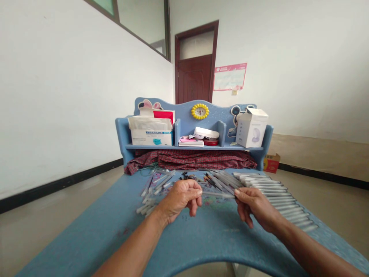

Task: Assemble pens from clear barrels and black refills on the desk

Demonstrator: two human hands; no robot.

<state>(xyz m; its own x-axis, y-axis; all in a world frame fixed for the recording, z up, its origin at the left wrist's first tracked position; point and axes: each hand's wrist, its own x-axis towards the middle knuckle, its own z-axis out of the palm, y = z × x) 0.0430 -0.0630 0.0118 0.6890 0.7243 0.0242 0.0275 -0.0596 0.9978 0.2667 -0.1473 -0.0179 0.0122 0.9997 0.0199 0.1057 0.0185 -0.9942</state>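
Head view: with left hand [181, 200] and right hand [255, 204], we pinch a slender translucent tube [218, 195] above the smooth blue desk [115, 227]; a dark-red panelled door [194, 79] stands beyond.

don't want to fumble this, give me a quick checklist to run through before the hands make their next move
1. Left hand on the tube: ok, its fingers pinch one end.
2. Right hand on the tube: ok, its fingers pinch the other end.
3. Tube straight between the hands: ok, no bend shows.
4. Tube's parts fully seated: cannot tell, too blurred.
5. Black pieces in order: not ok, they lie jumbled behind the hands.
6. Cloth away from the hands: ok, bunched at the back under the shelf.
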